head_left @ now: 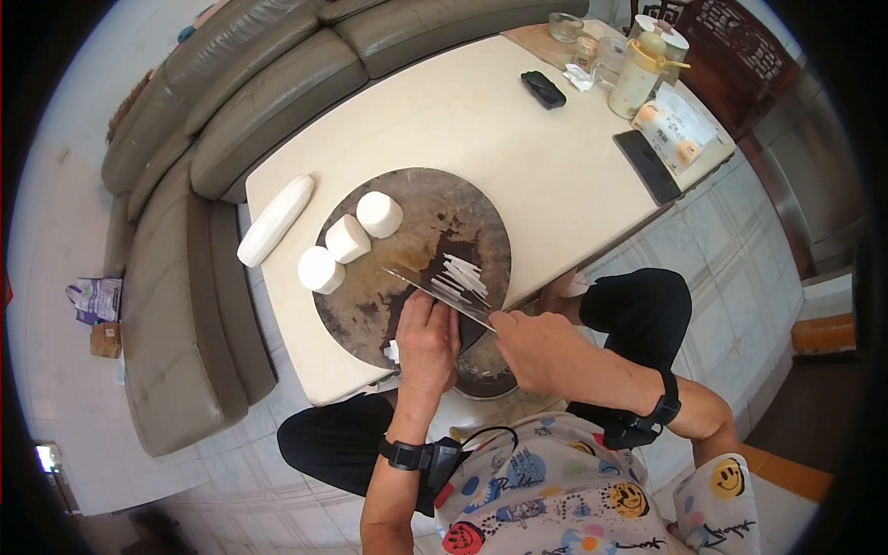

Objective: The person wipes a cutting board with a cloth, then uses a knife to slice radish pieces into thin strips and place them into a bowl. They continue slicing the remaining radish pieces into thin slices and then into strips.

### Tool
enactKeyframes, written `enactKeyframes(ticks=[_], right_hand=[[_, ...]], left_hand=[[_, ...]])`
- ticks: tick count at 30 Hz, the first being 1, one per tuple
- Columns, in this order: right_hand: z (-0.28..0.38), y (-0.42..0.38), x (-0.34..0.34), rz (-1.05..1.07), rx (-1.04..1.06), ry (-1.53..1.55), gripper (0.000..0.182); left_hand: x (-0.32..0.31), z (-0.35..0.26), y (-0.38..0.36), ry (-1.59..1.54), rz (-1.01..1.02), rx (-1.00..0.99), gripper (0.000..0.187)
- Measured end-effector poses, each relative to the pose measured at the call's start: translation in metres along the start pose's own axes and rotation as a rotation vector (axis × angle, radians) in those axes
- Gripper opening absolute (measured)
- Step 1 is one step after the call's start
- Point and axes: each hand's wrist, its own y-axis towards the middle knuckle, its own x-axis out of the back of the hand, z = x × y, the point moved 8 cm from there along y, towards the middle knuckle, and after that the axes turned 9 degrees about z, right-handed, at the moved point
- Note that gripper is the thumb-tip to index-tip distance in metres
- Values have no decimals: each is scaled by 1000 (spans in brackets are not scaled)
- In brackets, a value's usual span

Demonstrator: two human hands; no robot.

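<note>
My right hand (536,347) is closed around the handle of a kitchen knife (433,294), whose blade slants up and left over the round wooden cutting board (370,324). Beside the blade, my left hand (427,338) presses down on the board with curled fingers; what lies under them is hidden. Thin white radish strips (460,277) lie just beyond the blade. A small white scrap (392,351) shows left of my left hand. Three thick chunks stand near the board's left edge: a lower chunk (321,269), a middle chunk (348,239) and an upper chunk (379,215).
A long peeled white radish (276,220) lies on the cream table (444,139), left of the board. Toward the far right are a black phone (647,166), a tissue pack (673,129), a yellow-topped bottle (636,79) and a black object (543,90). A grey sofa (268,102) borders the table.
</note>
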Motion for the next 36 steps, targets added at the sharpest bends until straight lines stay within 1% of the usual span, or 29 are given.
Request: enactKeyframes(ticks=[3,7,10,12,13,15,20,25,29,31,33,36], right_hand=[[1,-3,-1,28,24,6,20],[0,6,-4,32,14,16,19],[-2,17,-9,-4,12,-31,15],[-8,21,-9,-78,9,76,15],[-8,20,-8,-79,11,76,15],[-11,12,-6,-34,-10,81,16],[0,-5,-1,-13,-3,55,18],[2,3,-7,27,2,-5,17],[4,20,-8,-57,12,0,16],[2,23,-6,-87,22,12,15],[-8,17,-5,-70,8,77,13],[-7,4,3,-15,-18,75,15]], left_hand=[[0,1,-1,2,11,9,20],[1,-2,1,10,-8,-2,19],[0,1,-2,-6,-37,-22,17],[0,1,-1,-17,-51,-27,16],[1,1,-1,-35,-62,-32,16],[2,0,-1,-32,-59,-25,16],[1,0,-2,-6,-53,-17,17],[0,1,-2,-8,-31,-3,18],[0,1,-4,2,-24,-3,19],[1,2,-5,-33,-62,-8,18],[2,1,-3,-28,-68,-21,17],[3,-1,-3,-28,-71,-24,16]])
